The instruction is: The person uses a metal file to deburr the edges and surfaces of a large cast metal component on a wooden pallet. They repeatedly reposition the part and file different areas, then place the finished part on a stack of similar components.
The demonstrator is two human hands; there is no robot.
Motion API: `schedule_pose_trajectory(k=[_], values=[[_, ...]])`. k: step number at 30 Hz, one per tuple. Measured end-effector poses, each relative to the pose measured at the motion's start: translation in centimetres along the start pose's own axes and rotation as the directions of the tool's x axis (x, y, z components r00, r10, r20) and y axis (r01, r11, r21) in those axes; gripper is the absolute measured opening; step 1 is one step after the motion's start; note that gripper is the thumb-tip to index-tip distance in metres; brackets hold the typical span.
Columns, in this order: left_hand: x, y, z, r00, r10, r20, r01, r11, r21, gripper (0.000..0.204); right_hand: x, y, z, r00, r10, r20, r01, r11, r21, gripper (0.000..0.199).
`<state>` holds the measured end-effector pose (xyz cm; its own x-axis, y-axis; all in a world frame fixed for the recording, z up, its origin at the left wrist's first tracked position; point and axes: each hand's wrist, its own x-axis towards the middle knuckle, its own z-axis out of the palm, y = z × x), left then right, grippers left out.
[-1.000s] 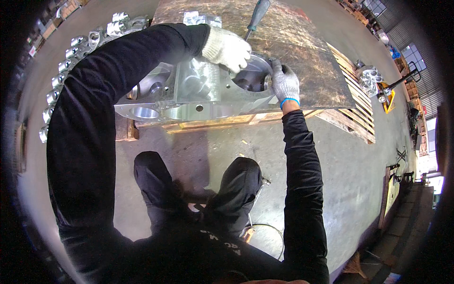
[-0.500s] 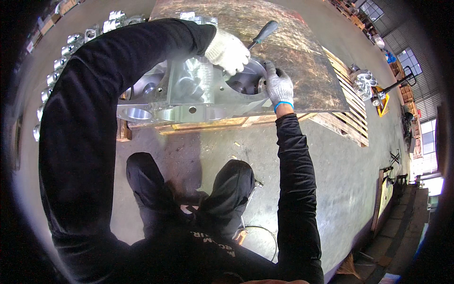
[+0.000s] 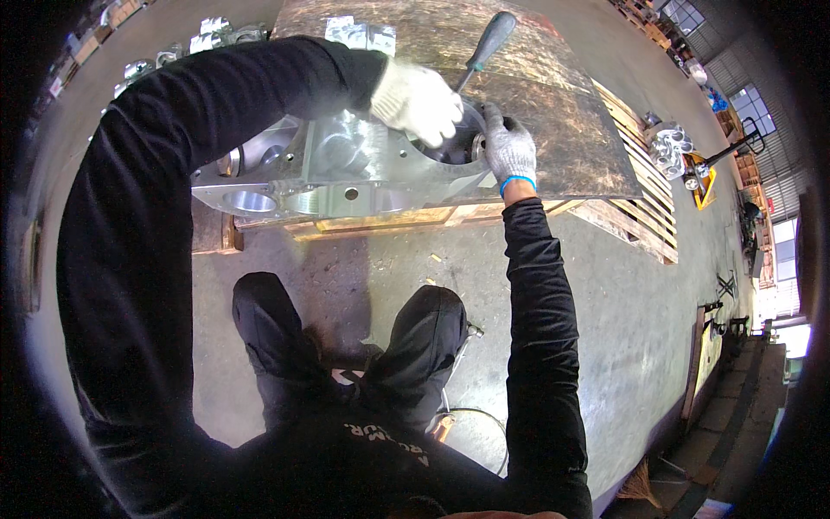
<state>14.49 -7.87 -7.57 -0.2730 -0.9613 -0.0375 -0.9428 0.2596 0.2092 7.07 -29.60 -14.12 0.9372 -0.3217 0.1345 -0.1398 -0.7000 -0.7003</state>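
A large machined metal housing [image 3: 337, 156] with round bores lies on the worn board in front of me. My left hand [image 3: 422, 104], in a white glove and blurred by motion, reaches over its right-hand bore with curled fingers. From these fingers a screwdriver-like tool with a grey handle [image 3: 491, 41] slants up to the right. My hand appears closed on its thin shaft; the tip is hidden. My right hand [image 3: 510, 149], in a grey glove with a blue cuff edge, grips the housing's right end beside the bore. Part of its fingers is out of sight.
The dark wooden board [image 3: 571, 138] rests on pallets [image 3: 635, 164]. Several shiny metal parts stand on the floor at the far left. Small metal blocks [image 3: 361, 35] sit behind the housing. A yellow pallet truck [image 3: 702, 186] stands to the right, and a hose [image 3: 484, 415] lies near my feet.
The tool's handle has risen and tilted more upright. My left hand has shifted slightly down over the bore, and my left elbow has moved outward. The right hand stays at the housing's end.
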Motion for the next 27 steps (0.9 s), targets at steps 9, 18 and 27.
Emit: schedule_pose_trajectory(k=[9,18,27], values=[[2.4,1.5,1.8,0.949,0.111,-0.293,0.074,0.829,0.554,0.007,1.1,1.1,0.8,0.999,-0.008,0.035,0.008,1.0,-0.015,0.062],[6.2,1.6,3.1,0.638,-0.634,-0.437,0.77,0.529,0.356,0.015,1.2,1.4,0.7,0.998,-0.057,-0.018,0.053,0.984,-0.167,0.061],[1.8,10.0,-7.7,0.228,-0.458,-0.859,0.852,0.52,-0.051,0.024,-2.3,-2.1,-0.9,0.899,-0.183,-0.399,0.095,0.968,-0.231,0.053]])
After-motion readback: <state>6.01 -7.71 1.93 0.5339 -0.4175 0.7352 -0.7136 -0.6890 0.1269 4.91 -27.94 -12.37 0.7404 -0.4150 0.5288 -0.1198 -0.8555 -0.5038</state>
